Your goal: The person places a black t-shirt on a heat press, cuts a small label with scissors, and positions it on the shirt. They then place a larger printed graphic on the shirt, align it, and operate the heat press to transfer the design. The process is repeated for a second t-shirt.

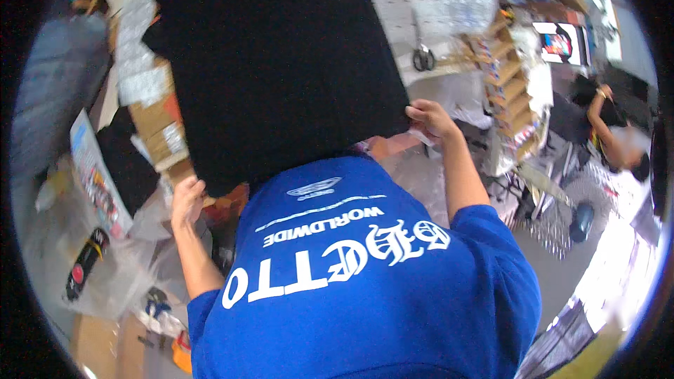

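A black T-shirt (281, 63) is spread out in front of me, its sleeves toward the far side and its lower edge close to my body. My left hand (188, 200) is closed on the near left corner of the shirt. At the near right corner my right hand (431, 119) pinches the edge between thumb and fingers. The cloth between my hands hangs fairly flat and hides much of the table beneath it.
Black-handled scissors (423, 59) lie on the table right of the shirt. Farther right stand a tiered cardboard rack (507, 81) and a lit screen (562, 43). Cardboard and plastic packets (139, 63) line the left side. Another person (618, 133) is at the far right.
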The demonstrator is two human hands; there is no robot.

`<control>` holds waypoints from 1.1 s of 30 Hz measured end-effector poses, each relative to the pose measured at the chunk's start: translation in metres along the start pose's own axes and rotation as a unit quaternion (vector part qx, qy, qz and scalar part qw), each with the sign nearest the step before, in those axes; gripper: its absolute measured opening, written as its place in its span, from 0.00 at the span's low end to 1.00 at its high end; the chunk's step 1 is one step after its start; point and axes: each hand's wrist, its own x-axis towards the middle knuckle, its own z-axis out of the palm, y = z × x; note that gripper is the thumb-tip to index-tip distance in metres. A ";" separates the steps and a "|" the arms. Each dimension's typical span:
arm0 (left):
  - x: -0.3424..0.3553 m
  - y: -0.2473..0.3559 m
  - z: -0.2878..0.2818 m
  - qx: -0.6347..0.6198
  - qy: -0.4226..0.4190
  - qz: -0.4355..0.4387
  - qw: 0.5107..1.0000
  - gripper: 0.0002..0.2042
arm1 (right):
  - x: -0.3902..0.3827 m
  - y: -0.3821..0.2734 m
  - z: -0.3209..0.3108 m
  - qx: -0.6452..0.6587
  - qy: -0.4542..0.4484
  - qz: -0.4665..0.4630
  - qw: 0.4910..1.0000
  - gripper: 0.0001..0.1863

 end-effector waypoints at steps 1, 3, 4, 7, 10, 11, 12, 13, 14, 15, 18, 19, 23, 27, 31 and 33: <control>-0.001 0.000 0.001 -0.004 0.017 -0.022 1.000 0.08 | -0.002 -0.001 0.004 0.005 0.016 -0.023 1.000 0.09; -0.004 -0.001 0.007 0.016 0.073 -0.037 0.997 0.08 | -0.009 -0.003 0.008 -0.008 0.051 -0.025 0.998 0.08; -0.007 -0.001 0.009 -0.017 0.074 -0.040 0.996 0.08 | -0.012 -0.004 0.007 -0.041 0.072 -0.015 0.996 0.06; -0.006 0.002 0.016 -0.059 0.039 -0.038 0.997 0.08 | -0.009 0.000 -0.001 0.080 -0.052 -0.090 0.991 0.04; -0.007 0.002 0.013 -0.065 0.005 -0.025 0.998 0.08 | -0.002 0.004 -0.012 0.032 0.026 -0.037 0.998 0.05; -0.006 0.001 0.013 -0.089 -0.004 -0.011 0.996 0.07 | 0.003 0.005 -0.015 0.035 -0.012 -0.061 0.997 0.06; -0.006 -0.001 0.011 -0.082 0.027 -0.010 0.996 0.08 | 0.004 0.006 -0.017 0.044 -0.004 -0.059 0.997 0.06; -0.005 -0.005 0.010 -0.087 0.023 -0.003 0.996 0.09 | 0.007 0.008 -0.019 0.055 -0.005 -0.060 0.997 0.07; -0.003 -0.008 0.009 -0.100 0.013 0.007 0.995 0.10 | 0.008 0.010 -0.018 0.066 -0.032 -0.059 0.996 0.07; 0.000 -0.012 0.009 -0.081 0.024 0.000 0.996 0.10 | 0.011 0.012 -0.017 0.047 0.003 -0.051 0.998 0.08; 0.016 -0.020 0.016 -0.005 0.051 -0.016 0.999 0.12 | 0.021 0.017 -0.011 -0.048 0.033 -0.018 0.998 0.10; 0.020 -0.018 0.019 0.058 0.087 -0.034 0.994 0.13 | 0.027 0.019 -0.007 -0.111 0.072 -0.006 0.991 0.12; 0.007 0.015 0.024 0.174 0.086 0.028 0.980 0.08 | 0.058 0.005 -0.024 -0.100 -0.052 0.042 0.993 0.05; -0.050 0.096 -0.058 0.136 0.351 0.295 0.878 0.09 | 0.115 -0.038 -0.078 -0.439 0.307 -0.160 0.829 0.20; -0.105 0.155 -0.197 0.231 0.693 0.220 0.647 0.11 | 0.161 -0.061 -0.110 -0.621 0.389 -0.131 0.668 0.26; -0.112 0.150 -0.247 0.315 0.746 0.100 0.578 0.13 | 0.170 -0.064 -0.105 -0.617 0.337 -0.085 0.706 0.24</control>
